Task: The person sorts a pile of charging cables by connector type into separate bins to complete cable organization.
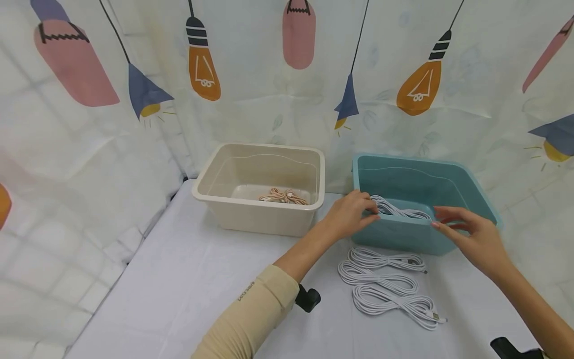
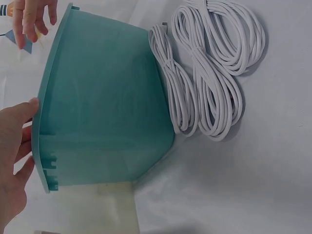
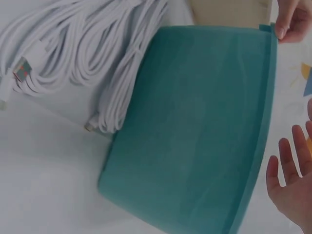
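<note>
A bundle of white cable is inside the teal bin, partly hidden by its front wall. My left hand is at the bin's front left corner, fingers loosely bent over the rim by one end of the bundle; no firm grip shows. At the bundle's other end, over the front rim, is my right hand, its thumb and fingers apart. The right wrist view shows the right hand's fingers spread with nothing between them. Several coiled white cables lie on the table before the bin.
A cream bin stands left of the teal one, with light-brown cables inside. Both bins are near the far edge of the white-covered table. A patterned curtain hangs close behind them.
</note>
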